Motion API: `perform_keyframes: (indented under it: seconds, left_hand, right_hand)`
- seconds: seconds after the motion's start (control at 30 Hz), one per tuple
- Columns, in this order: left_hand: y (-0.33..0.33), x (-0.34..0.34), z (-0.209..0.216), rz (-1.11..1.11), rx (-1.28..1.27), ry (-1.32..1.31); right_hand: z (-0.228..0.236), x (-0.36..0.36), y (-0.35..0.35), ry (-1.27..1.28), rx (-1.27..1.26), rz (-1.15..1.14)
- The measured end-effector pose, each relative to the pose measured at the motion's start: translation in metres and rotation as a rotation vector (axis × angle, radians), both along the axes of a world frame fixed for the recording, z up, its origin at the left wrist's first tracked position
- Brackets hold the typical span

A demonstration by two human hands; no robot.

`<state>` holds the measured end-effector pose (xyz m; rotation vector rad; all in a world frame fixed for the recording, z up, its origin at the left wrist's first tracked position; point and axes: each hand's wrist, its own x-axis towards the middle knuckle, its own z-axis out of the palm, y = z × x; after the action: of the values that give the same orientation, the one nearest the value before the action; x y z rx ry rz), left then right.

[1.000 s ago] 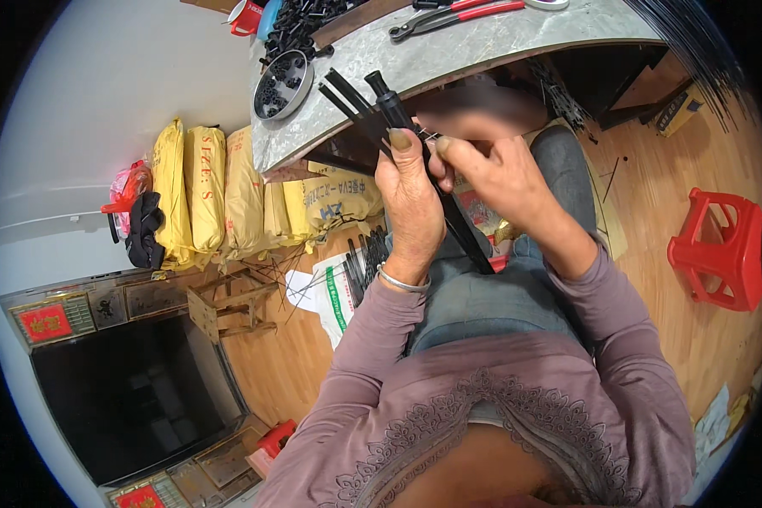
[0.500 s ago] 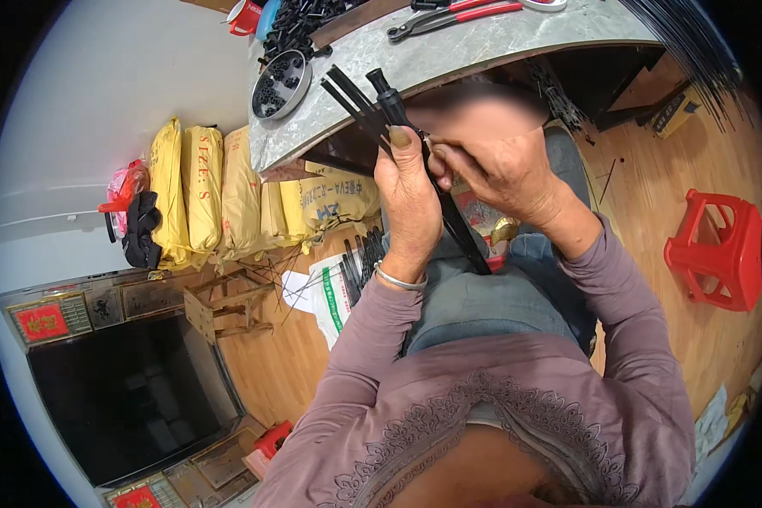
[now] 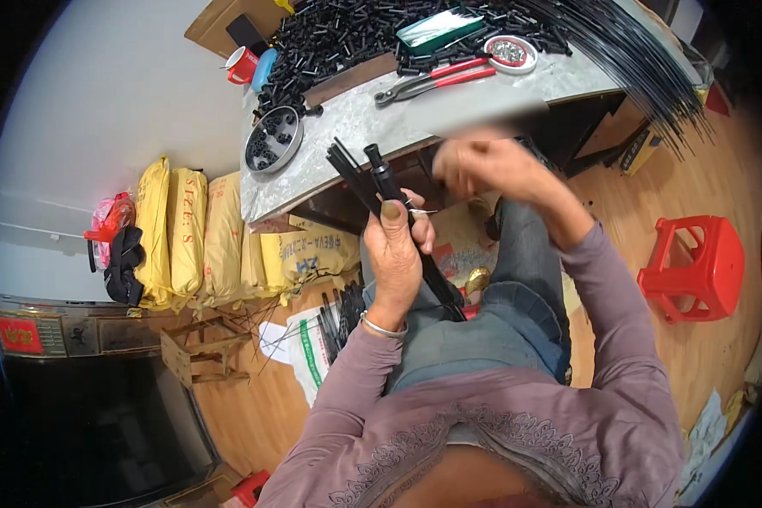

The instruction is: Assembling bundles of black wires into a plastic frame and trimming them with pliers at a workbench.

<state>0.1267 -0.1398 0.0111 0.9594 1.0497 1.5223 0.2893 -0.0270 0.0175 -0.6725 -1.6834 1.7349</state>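
My left hand [image 3: 393, 264] is closed around a bundle of long black rods [image 3: 438, 286], which slants from above the hand down to my lap. Among the rods stands a thicker black tube [image 3: 383, 178] with a flared end. A thin white tie [image 3: 422, 211] shows by the left fingers, its end sticking out to the right. My right hand [image 3: 495, 169] is in the air to the right of the bundle, apart from it. Its fingers look bent but are smeared by motion, so whether they hold anything does not show.
On the grey table [image 3: 347, 114] are a heap of short black tubes [image 3: 339, 42], red-handled pincers [image 3: 436, 83], a green box of white ties [image 3: 440, 30], and long black rods [image 3: 626, 63] overhanging the right edge. A red stool [image 3: 707, 262] stands right; yellow sacks [image 3: 205, 241] line the left wall.
My right hand has left the bundle, moving up and to the right. The white tie now shows. The view has shifted, bringing more of the tabletop into sight.
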Motion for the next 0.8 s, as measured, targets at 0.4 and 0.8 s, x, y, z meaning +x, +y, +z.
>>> perform_keyframes:
  seconds: [0.4, 0.8]
  left_hand:
    - [-0.005, -0.036, -0.008, 0.004, -0.031, -0.193]
    - [0.003, -0.042, -0.015, 0.182, -0.037, -0.131]
  right_hand:
    - [-0.034, -0.026, 0.125, -0.879, 1.485, -0.503]
    - [-0.018, -0.035, 0.124, -0.488, 1.071, -0.494]
